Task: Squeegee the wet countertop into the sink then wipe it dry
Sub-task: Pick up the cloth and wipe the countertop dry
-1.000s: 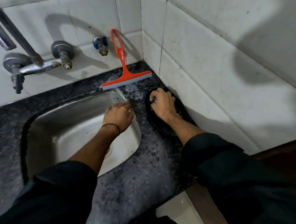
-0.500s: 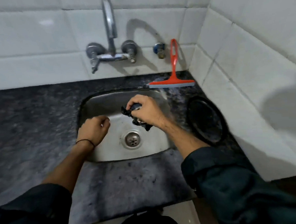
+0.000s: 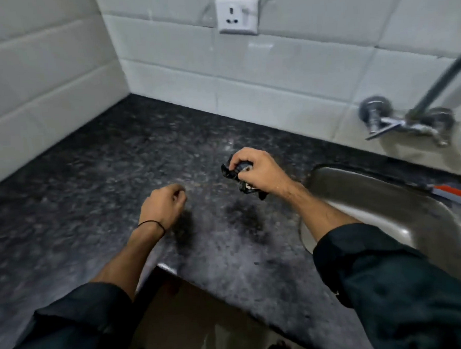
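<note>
Counter (image 3: 112,180) fills most of the view — dark speckled stone, running into a tiled corner at its far-left end, front edge cut in an inside corner near the person. Tiled wall (image 3: 285,72) behind it carries a white socket (image 3: 237,14) near the top. Sink (image 3: 385,201) is set into the counter's right end, steel, only its left part in view, with a tap (image 3: 405,119) on the wall above it. Squeegee (image 3: 457,194) — just an orange sliver by the sink's far rim at the right edge, lying apart from both hands. Right hand (image 3: 261,172) hangs above the counter just left of the sink, fingers clenched around a dark bunched cloth (image 3: 237,171) with loose ends hanging out below the palm; its shadow falls on the stone underneath. Left hand (image 3: 163,207) sits nearer the front edge, curled into a loose fist with nothing visible in it, thin black band (image 3: 152,225) at the wrist. Frame is motion-blurred, so I cannot tell whether the counter is wet.
</note>
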